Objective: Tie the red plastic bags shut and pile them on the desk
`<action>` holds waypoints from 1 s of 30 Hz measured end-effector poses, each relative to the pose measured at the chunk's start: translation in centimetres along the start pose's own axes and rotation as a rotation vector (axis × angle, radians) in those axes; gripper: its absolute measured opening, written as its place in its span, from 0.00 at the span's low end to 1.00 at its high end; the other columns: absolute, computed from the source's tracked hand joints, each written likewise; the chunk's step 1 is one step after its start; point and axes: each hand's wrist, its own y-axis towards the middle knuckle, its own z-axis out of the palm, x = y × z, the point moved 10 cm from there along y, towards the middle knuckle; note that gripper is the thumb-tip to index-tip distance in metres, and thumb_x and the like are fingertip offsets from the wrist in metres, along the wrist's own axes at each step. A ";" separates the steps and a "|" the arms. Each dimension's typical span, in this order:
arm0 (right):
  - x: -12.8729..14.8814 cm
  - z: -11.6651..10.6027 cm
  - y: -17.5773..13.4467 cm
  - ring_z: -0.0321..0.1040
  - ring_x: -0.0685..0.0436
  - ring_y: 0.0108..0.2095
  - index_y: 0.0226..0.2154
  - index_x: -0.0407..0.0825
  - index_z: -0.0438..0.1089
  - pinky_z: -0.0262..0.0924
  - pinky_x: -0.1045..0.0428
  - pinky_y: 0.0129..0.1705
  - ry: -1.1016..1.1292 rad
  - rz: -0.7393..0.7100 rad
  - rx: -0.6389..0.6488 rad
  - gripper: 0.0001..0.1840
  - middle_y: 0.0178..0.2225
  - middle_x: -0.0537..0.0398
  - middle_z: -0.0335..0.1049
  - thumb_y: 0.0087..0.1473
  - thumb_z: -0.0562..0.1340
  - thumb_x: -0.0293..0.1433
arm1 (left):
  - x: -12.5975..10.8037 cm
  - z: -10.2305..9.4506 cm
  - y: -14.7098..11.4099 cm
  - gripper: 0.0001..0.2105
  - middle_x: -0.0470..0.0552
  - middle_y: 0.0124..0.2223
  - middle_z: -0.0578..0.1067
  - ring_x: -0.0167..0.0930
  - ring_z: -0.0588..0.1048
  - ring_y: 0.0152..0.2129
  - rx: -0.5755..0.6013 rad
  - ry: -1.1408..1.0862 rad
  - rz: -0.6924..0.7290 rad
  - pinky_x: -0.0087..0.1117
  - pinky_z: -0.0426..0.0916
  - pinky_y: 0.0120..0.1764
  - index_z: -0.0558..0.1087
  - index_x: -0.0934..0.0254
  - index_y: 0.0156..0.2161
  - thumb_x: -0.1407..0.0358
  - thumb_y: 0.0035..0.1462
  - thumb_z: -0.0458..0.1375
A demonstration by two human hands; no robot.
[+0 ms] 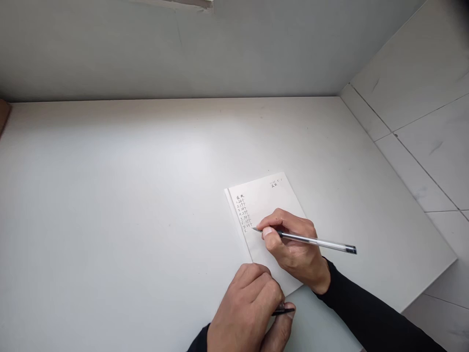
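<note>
A white notepad lies slanted on the white table, with a handwritten numbered list down its left side and small writing at its top right. My right hand rests on the page, its fingers closed around a clear pen with black ends. The pen's tip points at the list, near its lower lines. Over the notepad's lower left edge sits my left hand, fingers curled. Between its thumb and fingers pokes out a small black piece that looks like a pen cap, mostly hidden by the hand.
The white table meets a grey wall at the back. Pale marbled tiles border its right side. A brown object shows partly at the far left edge.
</note>
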 end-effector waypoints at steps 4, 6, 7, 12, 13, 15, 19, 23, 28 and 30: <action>-0.4 0.4 0.2 0.64 0.53 0.25 0.33 0.49 0.74 0.60 0.56 0.27 -0.015 0.027 0.053 0.08 0.27 0.62 0.71 0.55 0.60 0.23 | 0.2 0.0 -0.2 0.10 0.47 0.29 0.69 0.33 0.67 0.31 -0.003 0.013 -0.012 0.34 0.66 0.32 0.57 0.59 0.34 0.75 0.61 0.53; -0.4 0.4 0.3 0.64 0.53 0.25 0.33 0.49 0.74 0.60 0.56 0.27 -0.017 0.030 0.052 0.08 0.27 0.62 0.71 0.55 0.60 0.23 | 0.3 0.1 -0.2 0.10 0.47 0.30 0.70 0.33 0.68 0.32 0.005 0.012 -0.022 0.34 0.66 0.32 0.57 0.59 0.34 0.75 0.62 0.53; -0.4 0.3 0.3 0.64 0.53 0.25 0.33 0.49 0.74 0.60 0.56 0.27 -0.018 0.029 0.051 0.08 0.27 0.62 0.71 0.55 0.60 0.23 | 0.3 0.2 -0.2 0.10 0.47 0.30 0.70 0.33 0.68 0.32 0.013 0.011 -0.026 0.34 0.66 0.32 0.57 0.59 0.34 0.75 0.62 0.53; -0.3 0.5 0.3 0.63 0.54 0.25 0.33 0.50 0.74 0.60 0.56 0.29 -0.023 0.026 0.060 0.09 0.27 0.63 0.70 0.54 0.60 0.22 | 0.2 0.1 0.1 0.11 0.46 0.30 0.69 0.33 0.67 0.31 0.004 0.012 -0.013 0.34 0.66 0.32 0.56 0.59 0.34 0.75 0.62 0.53; -0.3 0.5 0.3 0.63 0.54 0.25 0.33 0.50 0.74 0.60 0.56 0.29 -0.025 0.026 0.062 0.09 0.27 0.63 0.70 0.55 0.60 0.22 | 0.1 0.1 0.1 0.10 0.47 0.30 0.69 0.33 0.67 0.31 0.003 0.009 -0.010 0.34 0.65 0.31 0.56 0.59 0.34 0.75 0.62 0.53; -0.3 0.6 0.3 0.64 0.54 0.25 0.33 0.50 0.74 0.61 0.56 0.29 -0.028 0.023 0.064 0.09 0.27 0.63 0.71 0.55 0.60 0.22 | 0.2 0.2 0.0 0.10 0.47 0.30 0.69 0.33 0.67 0.31 0.008 0.003 -0.011 0.34 0.65 0.31 0.57 0.59 0.34 0.75 0.62 0.52; -0.4 0.7 0.3 0.65 0.53 0.26 0.33 0.50 0.74 0.61 0.56 0.29 -0.039 0.013 0.066 0.09 0.29 0.62 0.72 0.54 0.61 0.21 | 0.5 0.6 -0.4 0.09 0.47 0.31 0.69 0.33 0.67 0.33 0.048 0.001 -0.037 0.35 0.66 0.33 0.57 0.59 0.35 0.74 0.64 0.52; -0.4 0.8 0.3 0.66 0.53 0.27 0.33 0.49 0.74 0.61 0.56 0.29 -0.035 0.014 0.065 0.09 0.28 0.62 0.72 0.53 0.61 0.21 | 0.7 0.7 -0.6 0.09 0.47 0.31 0.69 0.33 0.67 0.33 0.062 0.004 -0.046 0.35 0.66 0.34 0.57 0.59 0.35 0.74 0.64 0.52; -0.1 0.7 0.3 0.67 0.53 0.28 0.32 0.49 0.74 0.62 0.56 0.30 -0.020 -0.002 0.062 0.10 0.28 0.61 0.72 0.52 0.60 0.20 | 0.1 0.2 0.0 0.10 0.47 0.29 0.69 0.33 0.67 0.31 0.024 0.018 0.002 0.34 0.66 0.31 0.58 0.59 0.34 0.76 0.62 0.52; -0.2 0.4 0.3 0.67 0.53 0.27 0.32 0.49 0.74 0.62 0.56 0.30 -0.009 0.014 0.043 0.10 0.28 0.62 0.72 0.53 0.60 0.21 | 0.0 0.0 0.1 0.10 0.47 0.29 0.70 0.33 0.67 0.30 0.012 0.021 0.004 0.34 0.66 0.31 0.57 0.59 0.34 0.76 0.61 0.52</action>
